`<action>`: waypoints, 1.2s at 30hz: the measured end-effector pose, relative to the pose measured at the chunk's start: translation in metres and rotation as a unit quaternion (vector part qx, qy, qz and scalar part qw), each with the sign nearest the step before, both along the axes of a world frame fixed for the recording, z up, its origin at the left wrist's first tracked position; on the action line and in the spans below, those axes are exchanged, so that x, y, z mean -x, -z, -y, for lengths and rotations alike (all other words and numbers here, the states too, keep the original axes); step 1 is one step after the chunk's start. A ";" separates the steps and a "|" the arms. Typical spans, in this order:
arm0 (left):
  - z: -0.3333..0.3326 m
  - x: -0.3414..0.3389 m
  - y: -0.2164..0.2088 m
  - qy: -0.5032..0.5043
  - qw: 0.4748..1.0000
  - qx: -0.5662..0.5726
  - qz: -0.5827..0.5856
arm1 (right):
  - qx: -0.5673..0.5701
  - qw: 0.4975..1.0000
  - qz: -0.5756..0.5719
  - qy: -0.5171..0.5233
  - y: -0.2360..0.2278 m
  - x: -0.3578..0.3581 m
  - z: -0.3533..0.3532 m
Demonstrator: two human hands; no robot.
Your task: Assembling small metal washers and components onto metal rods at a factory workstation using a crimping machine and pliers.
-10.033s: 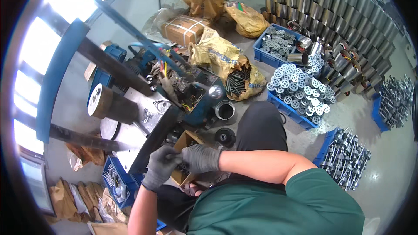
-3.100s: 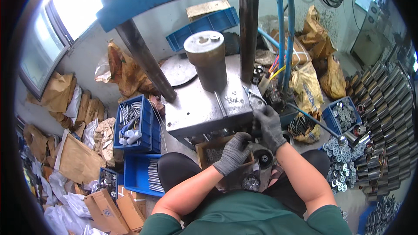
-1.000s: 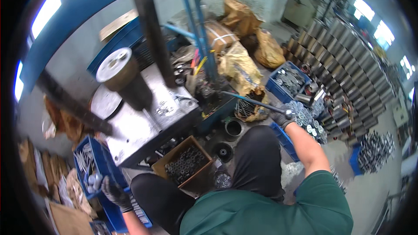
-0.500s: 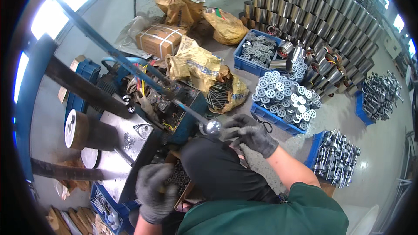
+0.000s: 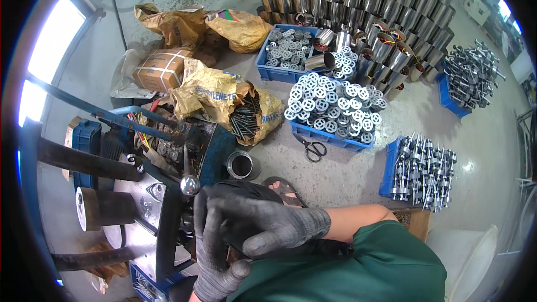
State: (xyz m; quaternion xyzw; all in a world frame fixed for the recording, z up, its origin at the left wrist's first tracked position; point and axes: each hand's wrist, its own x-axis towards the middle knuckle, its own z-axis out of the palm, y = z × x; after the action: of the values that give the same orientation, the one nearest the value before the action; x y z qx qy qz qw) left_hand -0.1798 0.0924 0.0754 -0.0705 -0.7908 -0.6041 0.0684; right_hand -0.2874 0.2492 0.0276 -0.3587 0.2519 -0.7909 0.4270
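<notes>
Stack of bright steel cylinders [image 5: 335,8], against the far side: tubes nested row on row, a close arrangement that probably keeps round stock from rolling. Machine with blue frame, dark round posts and bright steel plate [image 5: 148,235], at my left: placed, I judge, within easy reach of where I sit; plate smooth, posts dull and worn. Torn yellow woven sack [image 5: 207,92], lying on its side, its mouth toward me, likely so its slim dark metal rods [image 5: 244,118] come out readily; fabric creased and papery. Brown cardboard box with white straps [image 5: 162,71], behind the sack, square-edged. Blue plastic crate [image 5: 330,138], heaped past its rim with pale grey spoked metal discs [image 5: 335,109]. Blue plastic tray [image 5: 386,173], its glossy metal shafts [image 5: 425,173] standing packed on end, seemingly to save floor. My right hand [image 5: 274,221] and left hand [image 5: 215,251], in grey ribbed-knit gloves: fingers extended and overlapping in view, thumbs apart, no object visible in either; whether they touch each other I cannot tell. Short hollow metal cylinder [image 5: 255,170], upright on the concrete. Black-handled scissors [image 5: 307,145], beside the crate. Polished steel ball on a thin lever [image 5: 190,185], just beside my fingertips, contact unclear; its roundness presumably suits a palm.
</notes>
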 end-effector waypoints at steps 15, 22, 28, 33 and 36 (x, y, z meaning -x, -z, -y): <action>-0.007 -0.006 0.014 0.030 0.863 0.212 -0.457 | 0.102 0.970 -0.214 0.058 -0.029 -0.021 0.034; 0.007 -0.028 -0.015 -0.075 0.978 0.117 -0.159 | 0.024 0.963 -0.259 0.075 -0.027 -0.026 0.037; 0.024 -0.038 -0.028 -0.119 0.960 0.188 -0.170 | 0.000 0.989 -0.098 0.114 -0.025 0.005 0.008; 0.169 -0.101 0.017 -0.259 0.890 0.355 -0.122 | -0.163 0.792 -0.518 0.278 0.119 0.091 -0.031; 0.243 -0.126 0.069 -0.343 0.806 0.468 -0.121 | -0.470 0.825 -0.247 0.196 0.244 0.104 -0.044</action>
State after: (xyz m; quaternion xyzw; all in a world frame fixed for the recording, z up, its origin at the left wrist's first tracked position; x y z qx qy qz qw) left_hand -0.0537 -0.1510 0.0062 0.1096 -0.9355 -0.0849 0.3250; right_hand -0.3916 0.2929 -0.2168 -0.2407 0.7550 -0.5290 0.3036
